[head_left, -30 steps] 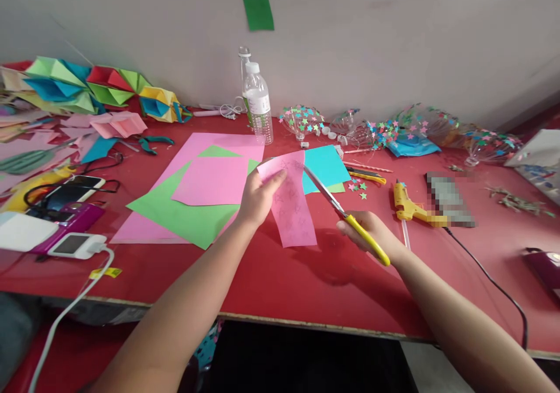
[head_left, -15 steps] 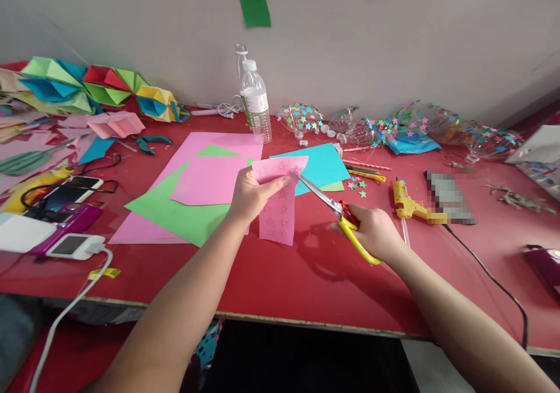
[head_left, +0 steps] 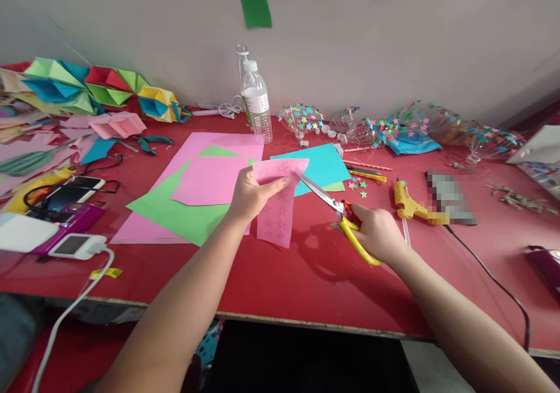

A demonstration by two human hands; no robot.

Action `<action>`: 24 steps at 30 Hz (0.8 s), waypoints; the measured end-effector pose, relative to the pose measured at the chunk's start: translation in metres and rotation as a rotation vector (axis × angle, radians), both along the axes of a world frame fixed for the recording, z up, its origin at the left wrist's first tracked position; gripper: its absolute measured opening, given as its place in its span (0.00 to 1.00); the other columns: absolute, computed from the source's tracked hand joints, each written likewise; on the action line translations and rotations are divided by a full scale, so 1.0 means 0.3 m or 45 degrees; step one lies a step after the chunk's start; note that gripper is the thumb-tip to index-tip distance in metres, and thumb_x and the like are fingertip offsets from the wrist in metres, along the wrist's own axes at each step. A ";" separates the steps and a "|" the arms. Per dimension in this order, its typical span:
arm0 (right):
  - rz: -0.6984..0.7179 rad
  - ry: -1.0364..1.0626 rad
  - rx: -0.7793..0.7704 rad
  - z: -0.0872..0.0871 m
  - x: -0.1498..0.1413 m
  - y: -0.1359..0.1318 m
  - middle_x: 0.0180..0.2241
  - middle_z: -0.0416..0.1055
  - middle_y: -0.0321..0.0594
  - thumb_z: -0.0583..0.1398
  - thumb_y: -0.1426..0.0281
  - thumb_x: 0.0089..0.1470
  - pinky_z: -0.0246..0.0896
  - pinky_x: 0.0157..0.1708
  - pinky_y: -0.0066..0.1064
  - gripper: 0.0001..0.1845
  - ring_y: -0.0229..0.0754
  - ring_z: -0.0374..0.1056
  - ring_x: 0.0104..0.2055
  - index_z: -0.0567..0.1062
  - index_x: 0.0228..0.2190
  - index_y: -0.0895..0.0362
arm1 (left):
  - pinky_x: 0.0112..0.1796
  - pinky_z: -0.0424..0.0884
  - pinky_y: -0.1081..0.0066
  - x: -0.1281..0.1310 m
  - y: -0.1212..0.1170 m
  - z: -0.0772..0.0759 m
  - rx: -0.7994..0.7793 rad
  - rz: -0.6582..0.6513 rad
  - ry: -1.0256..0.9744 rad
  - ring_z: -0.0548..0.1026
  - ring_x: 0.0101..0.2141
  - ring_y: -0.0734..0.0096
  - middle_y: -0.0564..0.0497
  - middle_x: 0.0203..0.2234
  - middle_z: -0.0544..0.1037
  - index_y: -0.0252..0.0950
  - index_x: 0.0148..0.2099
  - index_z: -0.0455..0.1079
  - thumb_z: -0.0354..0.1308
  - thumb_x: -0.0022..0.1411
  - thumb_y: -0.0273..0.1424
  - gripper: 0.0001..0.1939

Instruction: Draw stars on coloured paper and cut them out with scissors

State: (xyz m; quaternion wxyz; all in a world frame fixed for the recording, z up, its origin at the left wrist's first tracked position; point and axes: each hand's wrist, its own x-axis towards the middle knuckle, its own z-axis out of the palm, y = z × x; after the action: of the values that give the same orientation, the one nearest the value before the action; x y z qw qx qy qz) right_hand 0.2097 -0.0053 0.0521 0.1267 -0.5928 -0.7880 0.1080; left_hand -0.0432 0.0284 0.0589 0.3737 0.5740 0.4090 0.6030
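My left hand (head_left: 254, 193) pinches a strip of pink paper (head_left: 275, 224) between thumb and fingers, holding it above the table. Small stars are drawn on the strip in dark lines. My right hand (head_left: 377, 232) grips yellow-handled scissors (head_left: 322, 196), whose blades point up and left. The blade tips meet the strip's upper right part, near a drawn star. Whether the blades are fully closed I cannot tell. Behind the strip lie pink paper (head_left: 205, 180), green paper (head_left: 161, 215) and blue paper (head_left: 321, 162).
Right of the scissors are a yellow glue gun (head_left: 409, 202), a phone-like dark slab (head_left: 448, 195), cut-out paper stars (head_left: 363, 193) and a utility knife (head_left: 367, 174). Plastic bottles (head_left: 257, 101) stand at the wall. Power sockets and cables (head_left: 74, 244) lie left on the red table (head_left: 324, 305).
The lower end of the pink strip has swung slightly left. My hands and the scissors have stayed almost in place.
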 end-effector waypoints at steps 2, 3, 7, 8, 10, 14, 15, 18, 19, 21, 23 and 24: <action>0.006 0.012 0.009 0.000 0.001 -0.001 0.14 0.53 0.33 0.44 0.34 0.52 0.38 0.21 0.30 0.34 0.36 0.45 0.16 0.56 0.20 0.51 | 0.39 0.78 0.66 0.001 0.000 0.001 -0.020 0.012 -0.006 0.81 0.34 0.63 0.50 0.31 0.84 0.38 0.35 0.81 0.71 0.51 0.31 0.07; 0.009 0.017 0.013 0.000 0.002 -0.002 0.14 0.53 0.33 0.44 0.34 0.52 0.38 0.21 0.30 0.34 0.36 0.45 0.17 0.56 0.20 0.51 | 0.38 0.78 0.66 0.001 -0.001 0.001 -0.029 0.013 -0.006 0.81 0.34 0.63 0.50 0.31 0.83 0.38 0.35 0.81 0.71 0.51 0.32 0.07; 0.032 0.017 0.025 0.000 0.002 -0.002 0.14 0.53 0.34 0.44 0.34 0.53 0.38 0.21 0.30 0.34 0.36 0.45 0.16 0.57 0.20 0.52 | 0.35 0.77 0.68 0.000 -0.002 -0.006 -0.052 0.021 -0.012 0.80 0.32 0.63 0.50 0.30 0.83 0.38 0.34 0.81 0.72 0.51 0.32 0.07; 0.039 0.013 0.028 0.000 0.002 -0.001 0.14 0.53 0.34 0.44 0.35 0.53 0.38 0.21 0.30 0.34 0.36 0.45 0.16 0.58 0.20 0.52 | 0.34 0.77 0.68 -0.001 -0.002 -0.008 -0.061 0.029 -0.025 0.80 0.31 0.63 0.50 0.29 0.83 0.37 0.34 0.81 0.72 0.50 0.32 0.07; 0.042 0.008 0.031 -0.002 0.002 0.000 0.14 0.54 0.34 0.44 0.35 0.53 0.38 0.21 0.30 0.34 0.37 0.46 0.16 0.59 0.20 0.52 | 0.34 0.76 0.68 -0.002 -0.001 -0.012 -0.085 0.045 -0.049 0.80 0.31 0.63 0.49 0.29 0.83 0.36 0.34 0.81 0.73 0.49 0.31 0.08; 0.034 0.009 0.021 -0.005 0.002 0.001 0.14 0.54 0.34 0.43 0.34 0.53 0.39 0.21 0.30 0.35 0.37 0.46 0.16 0.59 0.21 0.52 | 0.36 0.77 0.68 -0.005 0.002 -0.017 -0.092 0.053 -0.042 0.80 0.31 0.64 0.49 0.28 0.82 0.35 0.34 0.81 0.73 0.48 0.29 0.08; 0.030 0.008 0.020 -0.005 0.001 0.001 0.14 0.54 0.34 0.43 0.34 0.52 0.39 0.22 0.30 0.35 0.37 0.46 0.16 0.58 0.21 0.52 | 0.37 0.77 0.68 -0.006 0.002 -0.017 -0.085 0.045 -0.029 0.80 0.31 0.64 0.49 0.29 0.83 0.36 0.34 0.82 0.72 0.49 0.29 0.08; 0.022 0.001 0.020 -0.005 0.000 -0.001 0.14 0.53 0.34 0.42 0.34 0.52 0.38 0.22 0.30 0.35 0.37 0.45 0.17 0.57 0.21 0.52 | 0.36 0.76 0.68 -0.007 0.003 -0.017 -0.065 0.021 -0.001 0.80 0.32 0.64 0.49 0.30 0.83 0.36 0.35 0.82 0.71 0.50 0.30 0.07; 0.024 -0.003 0.018 -0.004 0.000 -0.001 0.14 0.54 0.34 0.42 0.34 0.53 0.39 0.22 0.30 0.35 0.37 0.45 0.17 0.57 0.21 0.52 | 0.36 0.76 0.68 -0.007 0.003 -0.016 -0.066 0.024 -0.002 0.80 0.32 0.63 0.49 0.30 0.83 0.36 0.35 0.82 0.71 0.50 0.30 0.07; 0.030 -0.012 0.015 -0.004 0.000 -0.002 0.14 0.54 0.35 0.42 0.34 0.53 0.39 0.21 0.30 0.35 0.37 0.45 0.16 0.59 0.21 0.52 | 0.36 0.76 0.68 -0.006 0.003 -0.016 -0.076 0.035 -0.013 0.80 0.32 0.63 0.48 0.30 0.83 0.36 0.34 0.81 0.72 0.49 0.30 0.08; 0.028 -0.019 0.016 -0.004 0.001 -0.002 0.14 0.55 0.35 0.42 0.34 0.53 0.39 0.21 0.30 0.35 0.37 0.46 0.16 0.60 0.21 0.52 | 0.36 0.76 0.68 -0.006 0.004 -0.016 -0.088 0.041 -0.021 0.80 0.32 0.62 0.48 0.30 0.83 0.35 0.34 0.81 0.72 0.48 0.30 0.09; 0.026 -0.024 0.018 -0.003 0.002 -0.001 0.14 0.55 0.35 0.42 0.34 0.54 0.39 0.21 0.30 0.35 0.37 0.46 0.16 0.60 0.21 0.52 | 0.36 0.76 0.68 -0.006 0.004 -0.017 -0.093 0.040 -0.024 0.80 0.33 0.62 0.48 0.30 0.83 0.35 0.34 0.81 0.72 0.48 0.30 0.09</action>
State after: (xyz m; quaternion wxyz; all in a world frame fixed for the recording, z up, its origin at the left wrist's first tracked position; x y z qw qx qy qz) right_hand 0.2102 -0.0057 0.0511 0.1223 -0.5849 -0.7958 0.0983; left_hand -0.0451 0.0297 0.0537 0.3888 0.5478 0.4362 0.5987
